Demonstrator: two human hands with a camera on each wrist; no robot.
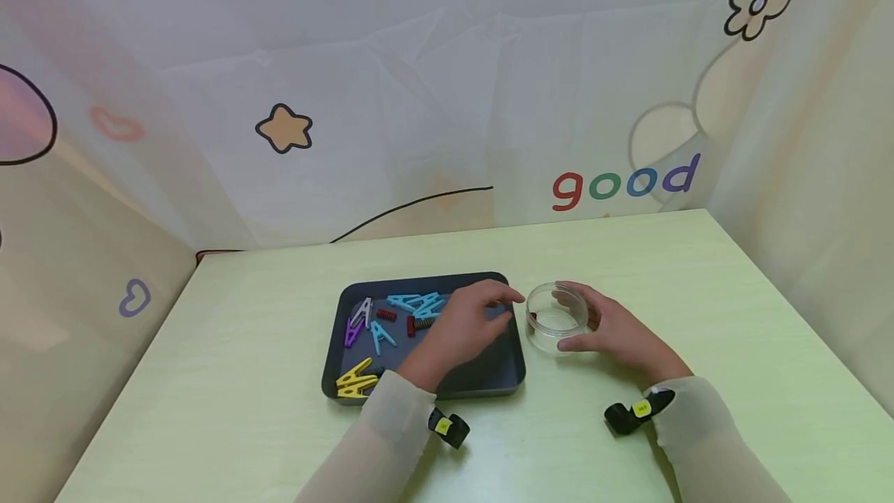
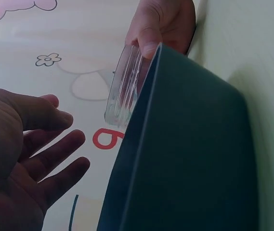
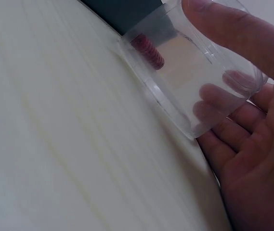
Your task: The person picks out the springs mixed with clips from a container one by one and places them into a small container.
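- Clear plastic jar [image 1: 556,318] sits in the grip of the right hand [image 1: 615,328], thumb on the near side and fingers curled round the far side; whether its base rests on the table cannot be told.
- Left hand [image 1: 457,328] hangs over the right part of the tray, fingers relaxed and holding nothing, their tips near the jar's left side; the left wrist view shows a gap between them.
- Dark tray [image 1: 482,379] stands just left of the jar, its raised right rim running alongside.
- Pale table [image 1: 244,379] spreads out left of the tray and right of the right hand, its far edge meeting a printed curtain [image 1: 419,99].
- Inside the jar, one red spring [image 3: 149,51] lies against the wall on the tray side.
- Inside the tray, yellow clips [image 1: 355,373] lie in the near left corner; a purple clip [image 1: 353,332], a white clip [image 1: 363,312] and a blue clip [image 1: 379,336] lie behind them, with more blue clips [image 1: 426,305] at the back.
- Red springs [image 1: 386,315] and a dark spring [image 1: 424,324] lie among the clips.
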